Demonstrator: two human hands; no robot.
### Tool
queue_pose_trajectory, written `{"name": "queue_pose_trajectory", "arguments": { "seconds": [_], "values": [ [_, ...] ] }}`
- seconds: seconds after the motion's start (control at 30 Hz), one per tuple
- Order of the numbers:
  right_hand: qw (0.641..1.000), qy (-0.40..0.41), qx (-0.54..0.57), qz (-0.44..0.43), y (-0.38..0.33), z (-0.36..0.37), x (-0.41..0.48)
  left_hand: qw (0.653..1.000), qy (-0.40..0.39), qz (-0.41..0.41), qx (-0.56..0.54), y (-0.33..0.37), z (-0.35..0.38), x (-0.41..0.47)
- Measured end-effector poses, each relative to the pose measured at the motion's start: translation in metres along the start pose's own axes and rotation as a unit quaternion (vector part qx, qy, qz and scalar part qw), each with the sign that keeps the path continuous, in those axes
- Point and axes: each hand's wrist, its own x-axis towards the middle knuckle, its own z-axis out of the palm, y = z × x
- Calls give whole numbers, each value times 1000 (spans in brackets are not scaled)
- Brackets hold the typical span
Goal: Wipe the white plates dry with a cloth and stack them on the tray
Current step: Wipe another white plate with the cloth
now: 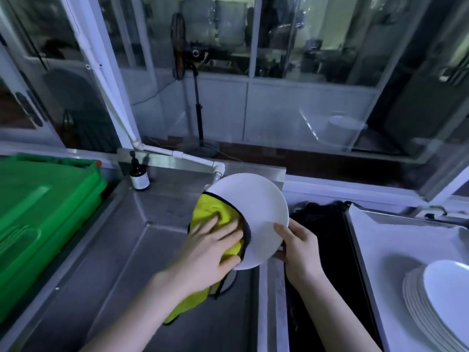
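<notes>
A round white plate (pixel 258 212) is held tilted above the steel sink. My right hand (pixel 299 247) grips its lower right rim, thumb on the face. My left hand (pixel 210 250) lies with spread fingers on a yellow cloth (pixel 215 212) with a dark hem, pressing it against the plate's left side. The cloth's lower end hangs down past my left wrist. At the far right, a stack of several white plates (pixel 439 301) sits on a white tray (pixel 380 237).
The steel sink basin (pixel 152 262) lies below the hands. A brown pump bottle (pixel 138 175) stands at its back corner by a white tap pipe (pixel 193 158). Green plastic crates (pixel 43 204) sit at the left. A dark gap (pixel 330 237) separates sink and tray.
</notes>
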Motion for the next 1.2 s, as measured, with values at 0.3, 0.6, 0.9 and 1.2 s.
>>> {"name": "queue_pose_trajectory", "arguments": {
  "seconds": [0.3, 0.6, 0.9, 1.2],
  "values": [
    [999, -28, 15, -17, -7, 0, 3, 995, 69, -77, -6, -1, -1, 43],
    [997, -26, 72, 21, -10, 6, 5, 994, 85, 33, 54, 33, 3, 41],
    [996, -13, 82, 28, -11, 7, 4, 995, 65, -43, 55, -17, -9, 50],
    [997, -22, 65, 31, -3, 24, 1, 996, 84, 30, 23, 8, 18, 31]
  ]
}}
